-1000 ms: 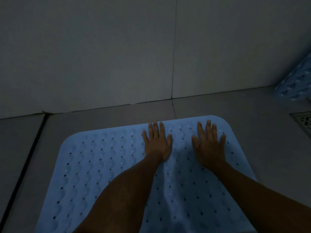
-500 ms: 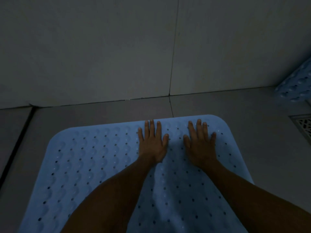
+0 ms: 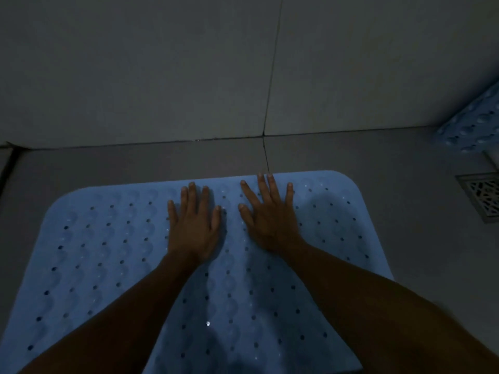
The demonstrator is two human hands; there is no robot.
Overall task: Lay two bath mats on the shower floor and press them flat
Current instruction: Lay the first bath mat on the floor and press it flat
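Observation:
A light blue bath mat (image 3: 102, 252) with rows of small holes lies flat on the grey tiled shower floor, filling the lower middle of the view. My left hand (image 3: 193, 225) rests palm down on its far half, fingers spread. Beside it, my right hand (image 3: 270, 217) also lies flat on the mat, fingertips almost at the far edge. Neither hand holds anything. A second blue mat (image 3: 472, 128) shows only as a corner at the right edge, leaning up by the wall.
A grey tiled wall (image 3: 162, 63) rises just beyond the mat's far edge. A square metal floor drain (image 3: 483, 195) sits in the floor at the right. A dark floor joint (image 3: 8, 166) runs along the far left.
Both hands have slid a little toward the mat's far edge and the right hand's fingers have spread. The view has shifted slightly, so the mat appears further right.

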